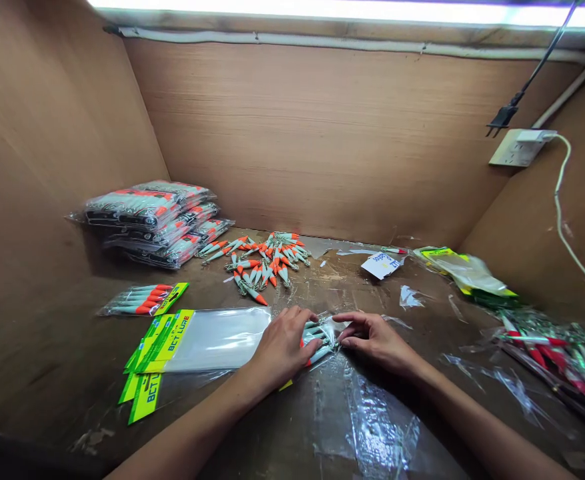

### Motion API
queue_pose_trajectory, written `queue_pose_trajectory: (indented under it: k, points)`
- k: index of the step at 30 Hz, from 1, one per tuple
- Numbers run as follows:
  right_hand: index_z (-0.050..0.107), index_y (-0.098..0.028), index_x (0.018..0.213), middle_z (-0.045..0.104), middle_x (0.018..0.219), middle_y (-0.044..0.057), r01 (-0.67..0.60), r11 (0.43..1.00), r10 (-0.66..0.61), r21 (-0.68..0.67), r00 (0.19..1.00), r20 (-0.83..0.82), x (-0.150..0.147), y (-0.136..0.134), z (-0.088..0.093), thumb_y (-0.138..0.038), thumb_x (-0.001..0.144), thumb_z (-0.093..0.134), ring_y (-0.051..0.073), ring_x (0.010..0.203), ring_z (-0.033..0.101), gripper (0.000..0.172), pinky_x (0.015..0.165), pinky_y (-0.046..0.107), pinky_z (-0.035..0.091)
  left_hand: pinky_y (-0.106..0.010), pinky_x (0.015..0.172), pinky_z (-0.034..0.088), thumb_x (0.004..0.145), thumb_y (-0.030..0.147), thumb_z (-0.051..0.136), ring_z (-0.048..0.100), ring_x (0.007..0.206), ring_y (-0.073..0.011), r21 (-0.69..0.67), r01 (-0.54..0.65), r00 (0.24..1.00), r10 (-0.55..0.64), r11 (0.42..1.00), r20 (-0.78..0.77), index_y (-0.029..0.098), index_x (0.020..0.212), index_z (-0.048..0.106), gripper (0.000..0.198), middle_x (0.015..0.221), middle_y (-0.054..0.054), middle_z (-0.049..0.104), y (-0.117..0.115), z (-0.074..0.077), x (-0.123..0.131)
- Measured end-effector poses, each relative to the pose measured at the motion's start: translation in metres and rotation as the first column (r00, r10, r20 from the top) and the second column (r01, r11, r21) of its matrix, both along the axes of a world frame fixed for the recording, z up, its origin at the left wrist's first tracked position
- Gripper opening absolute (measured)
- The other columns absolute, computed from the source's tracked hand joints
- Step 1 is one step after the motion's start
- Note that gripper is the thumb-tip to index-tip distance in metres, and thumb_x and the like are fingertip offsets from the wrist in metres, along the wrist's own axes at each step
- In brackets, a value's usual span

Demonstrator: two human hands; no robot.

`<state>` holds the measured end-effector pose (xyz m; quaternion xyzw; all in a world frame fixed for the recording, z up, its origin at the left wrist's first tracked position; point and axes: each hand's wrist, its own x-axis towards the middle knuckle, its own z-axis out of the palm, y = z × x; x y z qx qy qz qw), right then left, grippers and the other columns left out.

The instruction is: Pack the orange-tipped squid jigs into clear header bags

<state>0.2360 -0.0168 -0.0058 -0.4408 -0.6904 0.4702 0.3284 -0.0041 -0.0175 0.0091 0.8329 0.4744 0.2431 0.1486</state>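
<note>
Between my hands lies a clear plastic bag of orange and pale-green fishing lures, its yellow end partly hidden under my left hand. My left hand is closed over the bag, thumb and fingers gripping its near part. At the bag's right end, the thumb and fingers of my right hand pinch the clear plastic. Left of my hands, flat bags with yellow-green "BCT LURE" headers lie fanned in a stack. Just behind them rests a filled lure bag.
Loose orange-tipped lures are heaped at the back. Packed lure bundles are stacked at the back left. On the right are more header bags and red-and-white lures. A plug hangs near a wall socket.
</note>
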Motion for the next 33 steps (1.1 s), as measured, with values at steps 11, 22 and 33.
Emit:
queue_pose_trajectory:
  k: [11, 22, 33]
  points:
    - [0.060, -0.020, 0.130, 0.071, 0.097, 0.006, 0.111, 0.978, -0.135, 0.174, 0.982, 0.133, 0.005, 0.002, 0.001, -0.035, 0.085, 0.066, 0.022, 0.089, 0.064, 0.047, 0.084, 0.037, 0.049, -0.037, 0.090, 0.046, 0.085, 0.041, 0.067, 0.057, 0.107, -0.0261, -0.019, 0.019, 0.999, -0.019, 1.000, 0.029, 0.027, 0.124, 0.057, 0.043, 0.115, -0.006, 0.062, 0.001, 0.006, -0.004]
    - [0.071, -0.019, 0.078, 0.062, 0.102, 0.006, 0.132, 0.958, -0.177, 0.256, 0.971, 0.158, -0.002, 0.004, -0.001, -0.037, 0.086, 0.067, 0.022, 0.097, 0.060, 0.020, 0.088, 0.034, 0.046, -0.037, 0.088, 0.047, 0.086, 0.045, 0.064, 0.062, 0.101, -0.0251, -0.122, 0.020, 0.989, -0.002, 0.992, 0.145, 0.021, 0.123, 0.061, 0.044, 0.111, -0.009, 0.066, 0.022, 0.002, -0.011]
    - [0.070, -0.023, 0.084, 0.054, 0.125, 0.009, 0.106, 0.845, -0.161, 0.524, 0.985, 0.060, 0.010, -0.018, 0.056, -0.031, 0.091, 0.063, 0.025, 0.121, 0.051, 0.013, 0.103, 0.037, 0.042, -0.030, 0.086, 0.046, 0.071, 0.034, 0.084, 0.064, 0.097, -0.0187, -0.624, 0.595, 0.697, 0.062, 0.506, 0.715, 0.019, 0.141, 0.047, 0.081, 0.115, -0.011, 0.065, 0.038, 0.015, 0.002]
